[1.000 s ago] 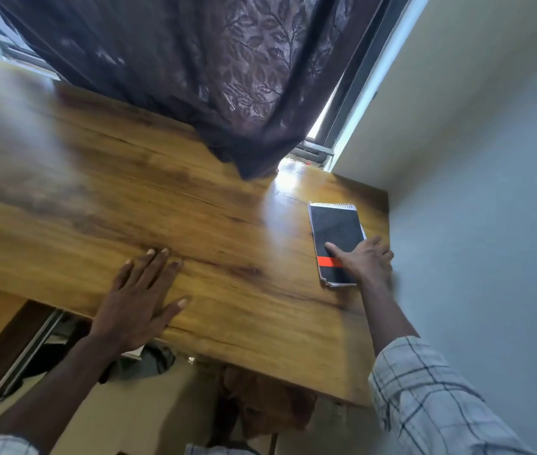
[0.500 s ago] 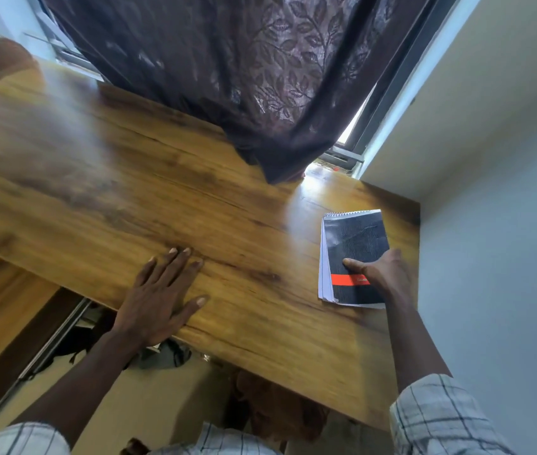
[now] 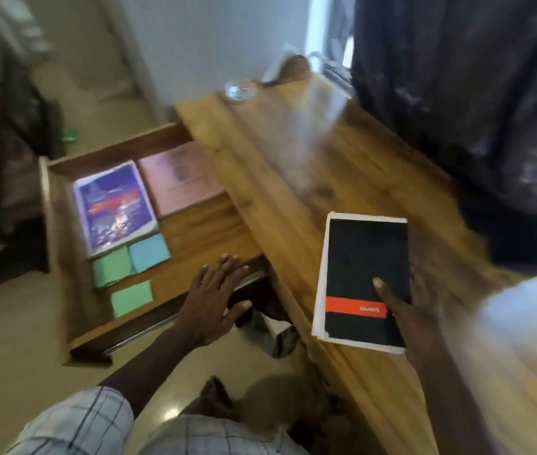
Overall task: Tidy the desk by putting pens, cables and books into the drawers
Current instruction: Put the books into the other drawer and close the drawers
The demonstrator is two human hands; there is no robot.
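My right hand [image 3: 408,310] holds a black notebook [image 3: 362,257] with an orange band, lifted above the front edge of the wooden desk [image 3: 293,152], thumb on the cover. An open wooden drawer [image 3: 63,284] juts out to the left of the desk. In it lie a blue book [image 3: 112,205], a pink book [image 3: 178,175] and green and blue sticky notes [image 3: 139,257]. My left hand [image 3: 214,300] hovers with fingers spread over the drawer's right end, holding nothing.
A dark lace curtain [image 3: 457,93] hangs over the desk's far right side. A clear glass dish [image 3: 239,90] sits at the desk's far end. A small box [image 3: 277,333] stands on the floor under the desk. The picture is motion-blurred.
The view swung left to the open drawer. My right hand lifted the notebook off the desk and carried it toward me. My left hand left the desk top and moved over the drawer.
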